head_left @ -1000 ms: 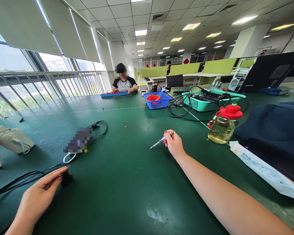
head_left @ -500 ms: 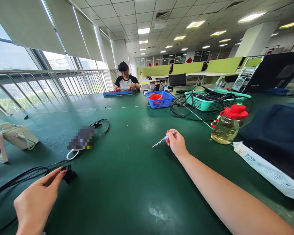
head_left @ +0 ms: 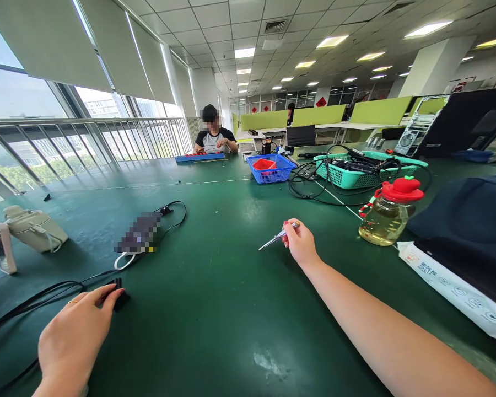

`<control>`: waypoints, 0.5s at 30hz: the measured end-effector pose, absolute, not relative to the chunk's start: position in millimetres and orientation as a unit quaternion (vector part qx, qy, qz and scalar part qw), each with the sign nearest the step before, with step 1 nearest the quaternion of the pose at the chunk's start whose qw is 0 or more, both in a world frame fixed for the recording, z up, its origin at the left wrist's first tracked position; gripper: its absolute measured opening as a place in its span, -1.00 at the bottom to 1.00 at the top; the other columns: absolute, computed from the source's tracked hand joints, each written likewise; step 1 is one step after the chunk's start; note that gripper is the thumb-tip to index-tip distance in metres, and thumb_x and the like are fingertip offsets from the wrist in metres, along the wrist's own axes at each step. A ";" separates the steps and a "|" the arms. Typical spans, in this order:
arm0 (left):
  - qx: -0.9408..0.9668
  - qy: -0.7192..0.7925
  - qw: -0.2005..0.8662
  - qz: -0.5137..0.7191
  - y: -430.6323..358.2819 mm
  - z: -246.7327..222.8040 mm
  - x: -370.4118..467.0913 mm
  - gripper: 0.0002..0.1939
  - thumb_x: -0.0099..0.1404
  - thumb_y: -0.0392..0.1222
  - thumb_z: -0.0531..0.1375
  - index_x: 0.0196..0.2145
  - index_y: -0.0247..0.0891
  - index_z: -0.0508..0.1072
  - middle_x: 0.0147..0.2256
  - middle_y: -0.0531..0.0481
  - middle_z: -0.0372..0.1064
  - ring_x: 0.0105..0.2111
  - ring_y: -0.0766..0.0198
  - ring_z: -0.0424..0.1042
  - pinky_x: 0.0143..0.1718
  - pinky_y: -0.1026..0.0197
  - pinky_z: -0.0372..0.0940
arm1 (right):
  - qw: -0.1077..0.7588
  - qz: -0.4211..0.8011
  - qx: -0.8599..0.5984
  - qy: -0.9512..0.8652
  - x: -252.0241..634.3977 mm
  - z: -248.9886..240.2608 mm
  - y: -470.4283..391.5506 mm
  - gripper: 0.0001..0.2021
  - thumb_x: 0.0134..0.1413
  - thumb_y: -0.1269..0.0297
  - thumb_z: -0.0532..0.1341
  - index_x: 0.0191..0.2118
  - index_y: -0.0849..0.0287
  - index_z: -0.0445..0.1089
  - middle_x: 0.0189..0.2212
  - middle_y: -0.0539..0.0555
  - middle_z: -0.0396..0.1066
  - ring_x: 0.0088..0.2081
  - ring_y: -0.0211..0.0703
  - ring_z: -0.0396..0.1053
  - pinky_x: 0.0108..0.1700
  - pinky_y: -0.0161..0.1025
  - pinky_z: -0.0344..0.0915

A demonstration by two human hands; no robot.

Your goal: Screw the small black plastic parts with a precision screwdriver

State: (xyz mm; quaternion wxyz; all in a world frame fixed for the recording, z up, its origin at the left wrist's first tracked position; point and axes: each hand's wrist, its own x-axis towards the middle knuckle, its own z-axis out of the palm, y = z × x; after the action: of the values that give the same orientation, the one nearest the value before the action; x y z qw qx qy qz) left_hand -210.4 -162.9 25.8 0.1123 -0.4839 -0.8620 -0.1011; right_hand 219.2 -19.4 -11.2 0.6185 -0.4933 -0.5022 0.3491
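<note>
My left hand (head_left: 76, 331), at the lower left, has its thumb and fingers closed on a small black plug-like object (head_left: 121, 298) at the green tabletop. Black cables (head_left: 45, 295) run close behind that hand. Right of the middle, my right hand (head_left: 301, 242) grips a thin screwdriver (head_left: 275, 239) by its handle end, the metal tip pointing left and down over the table. A partly blurred dark device (head_left: 138, 232) with a white loop and a short black cable lies beyond my left hand.
A blue basket (head_left: 271, 175), a teal basket (head_left: 343, 176) of cables, and a red-lidded jar (head_left: 386, 220) stand farther right. A white package (head_left: 454, 286) lies at the right edge. Beige bag (head_left: 35, 229) and phone (head_left: 2, 248) stand left. A person (head_left: 215, 135) sits across the table (head_left: 215, 331).
My left hand has moved right and slightly up, its fingertips now further over the black object. My right hand still holds the screwdriver in nearly the same place.
</note>
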 end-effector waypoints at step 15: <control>-0.568 -0.757 0.319 -0.044 -170.1 -5.0 -230.3 -0.39 0.48 0.09 -0.19 0.09 -0.25 0.51 -0.17 -0.15 0.58 -0.31 0.06 0.52 -0.35 0.13 0.28 | 0.621 0.347 -0.497 -0.497 217.5 -5.4 -22.2 -0.67 0.07 -0.07 0.20 -0.47 0.09 0.27 -0.68 -0.10 0.24 -0.62 -0.26 0.19 -0.54 -0.29 0.18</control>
State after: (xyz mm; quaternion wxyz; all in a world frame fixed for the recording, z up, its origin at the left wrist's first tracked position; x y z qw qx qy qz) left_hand -230.3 -170.1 -5.0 0.3191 -0.5683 -0.7571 -0.0443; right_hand 217.5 -22.2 -5.4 0.6210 -0.4966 -0.4973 0.3470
